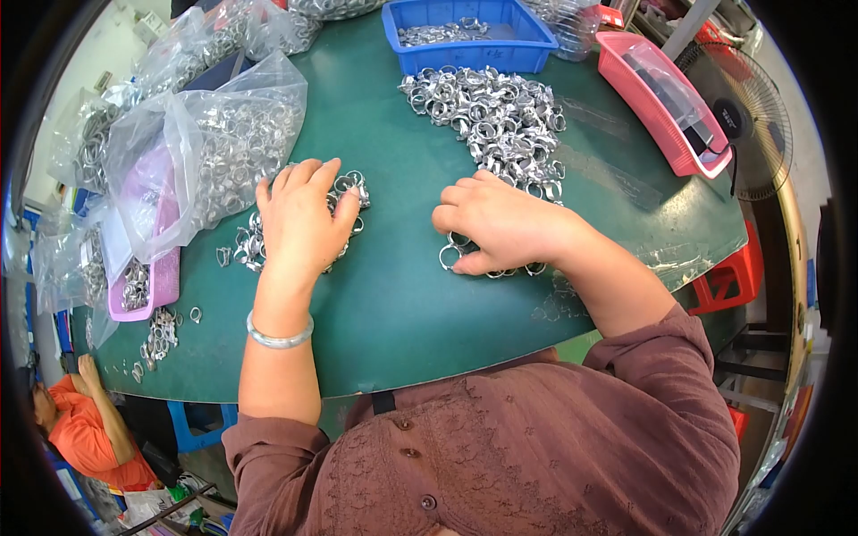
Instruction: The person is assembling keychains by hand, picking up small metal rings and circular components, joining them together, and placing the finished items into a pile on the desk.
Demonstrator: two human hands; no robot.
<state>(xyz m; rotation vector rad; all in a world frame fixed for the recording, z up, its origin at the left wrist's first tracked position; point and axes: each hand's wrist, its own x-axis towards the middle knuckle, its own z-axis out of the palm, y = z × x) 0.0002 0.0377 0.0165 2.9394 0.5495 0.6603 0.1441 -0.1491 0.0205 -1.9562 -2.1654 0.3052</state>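
Left hand (302, 221) lies flat, open, on metal rings (250, 243); right hand (496, 223) curls closed over rings on green table (402, 295).

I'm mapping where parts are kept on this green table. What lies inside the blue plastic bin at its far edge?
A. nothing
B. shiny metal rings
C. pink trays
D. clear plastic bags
B: the blue plastic bin holds a layer of shiny metal rings, like the loose pile before it.

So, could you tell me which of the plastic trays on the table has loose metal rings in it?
The blue tray at the far edge: loose metal rings lie inside it. The pink tray to its right holds dark flat things.
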